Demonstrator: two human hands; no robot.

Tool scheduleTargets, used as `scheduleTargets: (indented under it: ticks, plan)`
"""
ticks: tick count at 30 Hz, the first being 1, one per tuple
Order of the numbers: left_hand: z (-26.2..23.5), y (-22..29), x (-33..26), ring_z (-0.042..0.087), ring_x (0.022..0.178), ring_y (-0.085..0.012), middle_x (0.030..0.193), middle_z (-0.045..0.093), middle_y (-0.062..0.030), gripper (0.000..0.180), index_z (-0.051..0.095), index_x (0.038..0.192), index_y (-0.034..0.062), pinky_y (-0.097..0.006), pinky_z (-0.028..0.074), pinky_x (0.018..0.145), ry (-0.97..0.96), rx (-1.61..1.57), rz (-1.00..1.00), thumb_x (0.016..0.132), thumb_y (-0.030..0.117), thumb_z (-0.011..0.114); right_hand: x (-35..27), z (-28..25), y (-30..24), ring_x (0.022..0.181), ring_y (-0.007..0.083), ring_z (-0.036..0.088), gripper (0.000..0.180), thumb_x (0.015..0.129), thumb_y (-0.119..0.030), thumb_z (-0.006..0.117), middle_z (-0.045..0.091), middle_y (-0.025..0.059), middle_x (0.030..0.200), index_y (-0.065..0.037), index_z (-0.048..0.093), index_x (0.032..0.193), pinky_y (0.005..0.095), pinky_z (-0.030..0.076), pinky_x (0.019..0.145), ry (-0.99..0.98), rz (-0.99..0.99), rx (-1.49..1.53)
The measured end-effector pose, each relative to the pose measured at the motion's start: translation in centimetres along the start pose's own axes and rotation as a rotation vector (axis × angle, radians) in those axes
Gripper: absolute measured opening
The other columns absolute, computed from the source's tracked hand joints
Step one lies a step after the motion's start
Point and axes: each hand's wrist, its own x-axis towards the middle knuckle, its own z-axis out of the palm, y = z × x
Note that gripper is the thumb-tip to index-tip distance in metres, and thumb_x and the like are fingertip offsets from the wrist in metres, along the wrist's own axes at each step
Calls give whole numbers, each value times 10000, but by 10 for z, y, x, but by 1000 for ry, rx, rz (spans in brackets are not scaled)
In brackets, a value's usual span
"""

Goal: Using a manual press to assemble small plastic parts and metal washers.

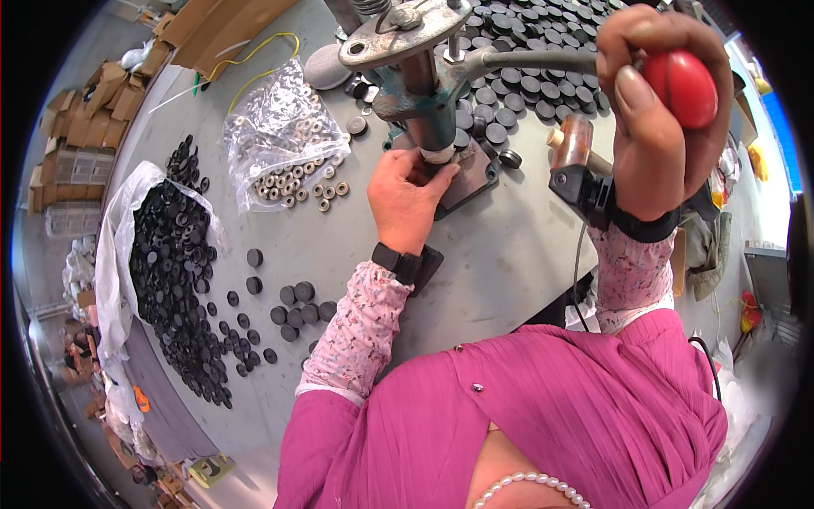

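A hand press (417, 106) with a worn metal ram stands at the far middle of the table. My left hand (403, 195) is at the foot of the ram, over the dark base plate (471, 182). Its thumb and fingers close around a spot under the ram; whatever lies between them is hidden. Raised at the far right, my right hand (646, 161) wraps around the red ball knob (683, 90) of the press's lever (543, 60). One black round cap (510, 159) rests just right of the base plate.
Black caps (543, 89) spread behind the press. A clear bag (280, 136) spills metal rings (326, 193) to its left. Black discs (170, 246) pour from a white sack (123, 199), with several thicker ones (292, 316) nearer. An amber-headed tool (575, 140) lies near my right wrist. Cardboard boxes (93, 110) stand beyond.
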Motion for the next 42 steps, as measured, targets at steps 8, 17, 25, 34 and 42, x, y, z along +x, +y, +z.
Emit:
scheduleTargets:
  ticks: [8, 17, 25, 34, 42]
  plan:
    - [-14, 20, -4, 610, 736, -137, 905, 637, -40, 395, 733, 1085, 12, -288, 522, 656, 0, -25, -18, 733, 97, 893, -69, -44, -44, 754, 180, 567, 341, 877, -53, 645, 609, 187, 994, -91, 452, 1156, 339, 500, 681, -192, 47, -592]
    - [-157, 28, -107, 562, 693, -207, 984, 613, -86, 494, 668, 1160, 34, -328, 499, 650, -382, 588, -99, 720, 137, 867, -129, -80, -59, 780, 240, 605, 370, 989, -369, 654, 581, 222, 1082, -93, 440, 1112, 403, 557, 718, -227, 194, -640]
    - [-170, 11, -129, 574, 681, -197, 1093, 598, -91, 394, 665, 1133, 51, -334, 508, 659, -199, 713, -212, 767, 77, 809, -12, -19, -47, 607, 141, 457, 393, 997, -448, 533, 594, 188, 838, -61, 545, 1061, 223, 297, 431, -155, 148, -817]
    - [-187, 15, -123, 676, 748, -245, 984, 662, -127, 333, 670, 1080, 11, -348, 536, 712, -254, 603, -314, 770, 61, 784, 12, 6, -21, 565, 111, 474, 513, 945, -574, 658, 527, 79, 650, -87, 498, 915, 230, 376, 540, -45, 53, -686]
    - [-39, 12, -20, 622, 714, -131, 912, 643, -55, 328, 712, 1059, -2, -272, 503, 649, -127, 111, -30, 766, 86, 832, 9, 31, -26, 582, 122, 496, 494, 928, -541, 691, 539, 80, 679, -83, 507, 922, 231, 390, 551, 145, 124, -681]
